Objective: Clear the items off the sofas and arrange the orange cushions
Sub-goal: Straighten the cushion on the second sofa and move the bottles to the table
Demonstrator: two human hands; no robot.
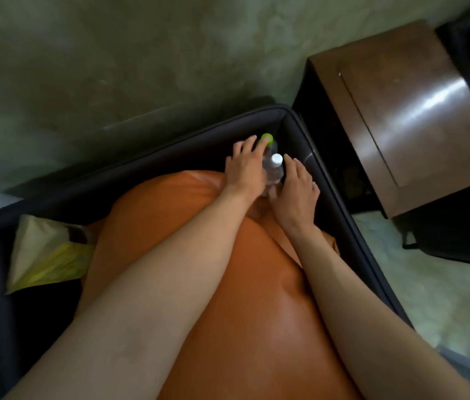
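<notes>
Two clear plastic bottles stand in the far corner of a dark sofa [170,145]: one with a green cap [267,138], one with a white cap [276,166]. My left hand [246,166] wraps around the green-capped bottle, fingertips at its cap. My right hand [295,189] rests against the side of the white-capped bottle, fingers spread, not clearly closed on it. A large orange cushion [242,284] fills the sofa seat beneath both my forearms.
A crumpled yellow and white plastic bag [43,255] lies on the sofa at the left. A dark wooden side table [407,111] stands right of the sofa corner. A green wall is behind, pale floor at the right.
</notes>
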